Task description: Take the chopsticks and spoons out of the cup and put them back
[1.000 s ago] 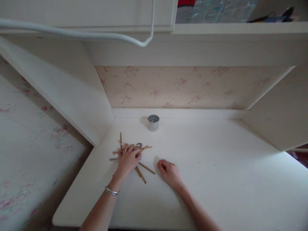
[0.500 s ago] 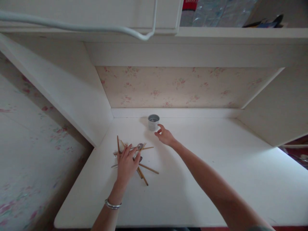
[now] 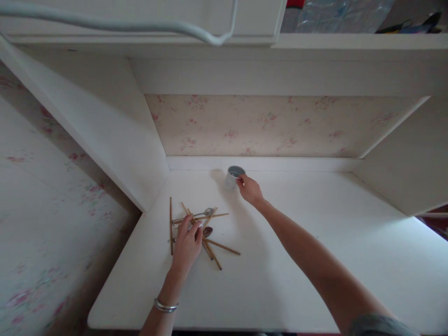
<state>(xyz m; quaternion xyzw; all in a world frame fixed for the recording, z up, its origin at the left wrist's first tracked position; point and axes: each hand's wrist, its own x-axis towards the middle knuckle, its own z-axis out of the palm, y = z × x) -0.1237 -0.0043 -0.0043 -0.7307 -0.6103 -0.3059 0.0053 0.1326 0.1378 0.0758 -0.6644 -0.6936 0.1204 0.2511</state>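
My right hand (image 3: 249,188) pinches the near right rim of a small grey cutlery holder (image 3: 231,180), a round cup with holes in its bottom. The holder is slightly tilted near the back of the white table. At the left, my left hand (image 3: 186,240) reaches over a loose pile of wooden chopsticks (image 3: 224,247) and spoons. Its fingers are bent but apart, touching or just above the pile. One metal spoon (image 3: 208,212) points right behind the fingers; a darker spoon (image 3: 207,231) lies beside the thumb. Something white under the fingers is partly hidden.
The white table (image 3: 280,280) is bounded by a left side panel (image 3: 105,126), a right panel (image 3: 402,163) and a low back strip. Overhead, a shelf (image 3: 350,41) holds clear plastic items, and a white cable (image 3: 140,27) hangs across the upper left.
My right hand has closed on the holder's rim, and the holder has tilted. My left hand's fingers have bent more; a chopstick at the left of the pile has turned and lies apart.
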